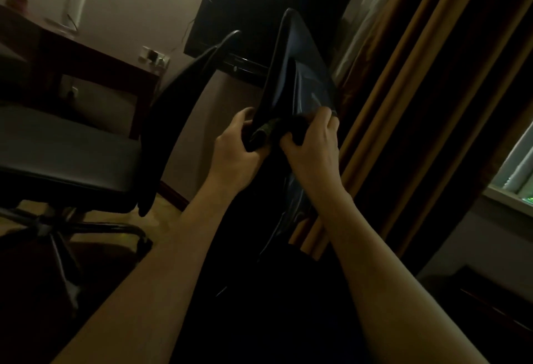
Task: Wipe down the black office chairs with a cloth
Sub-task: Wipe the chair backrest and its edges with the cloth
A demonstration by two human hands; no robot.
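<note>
Two chairs in view, mid-task by my read: left hand (pixel 236 147) grips near chair backrest (pixel 291 75), right hand (pixel 313 147) fingers curl around cloth (pixel 261 133) against it; second chair (pixel 72 144) looks pending.

Landmark: near chair backrest (pixel 300 75), centre of view, seen edge-on. Left hand (pixel 236 147) grips its left side; right hand (pixel 313 144) grips its right side. Cloth (pixel 264 131) lies between the two hands, against the backrest. Second chair (pixel 86 162) stands left of the backrest. Desk (pixel 86 58) is further left, behind the second chair. Monitor (pixel 268 17) is behind the backrest. Curtain (pixel 418 89) hangs to its right; window (pixel 516 173) beyond the curtain.
</note>
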